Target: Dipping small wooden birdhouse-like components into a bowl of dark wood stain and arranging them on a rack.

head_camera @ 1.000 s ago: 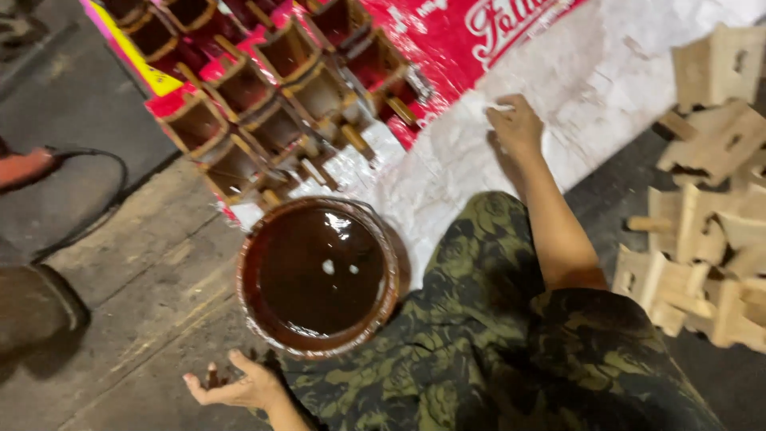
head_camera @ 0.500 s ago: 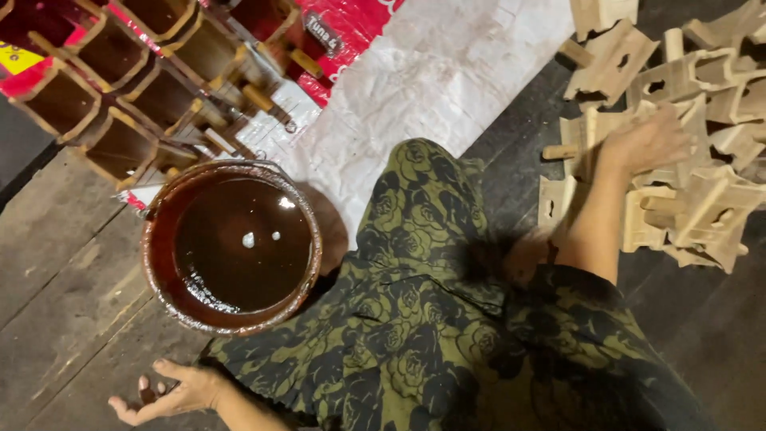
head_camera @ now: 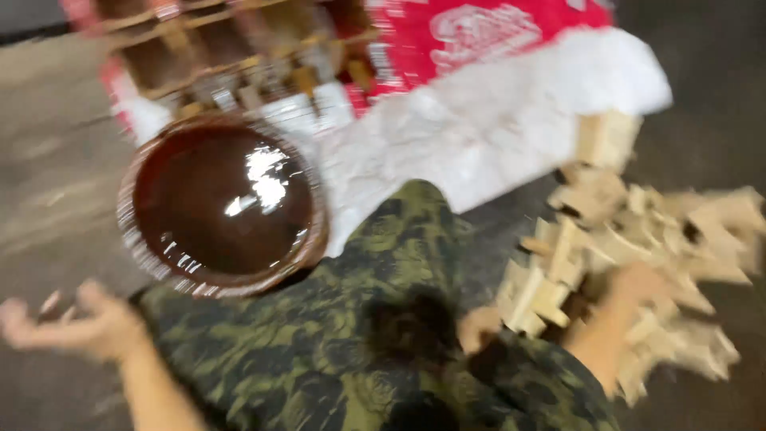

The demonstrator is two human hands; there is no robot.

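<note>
Right hand in the pale raw-wood block pile, grip unclear in blur; left hand open over the floor beside the round bucket of dark brown stain, camouflage-trousered knee between them.

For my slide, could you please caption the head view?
Seated person's right hand reaches into pale wooden pieces; left hand empty beside a tub of dark stain.

By the right hand, a heap of pale, raw, matt wooden blocks; beyond the left hand, a bucket of glossy dark-brown liquid; past it, a crinkled white-and-red plastic sheet; between the hands, green patterned cloth trousers.
</note>
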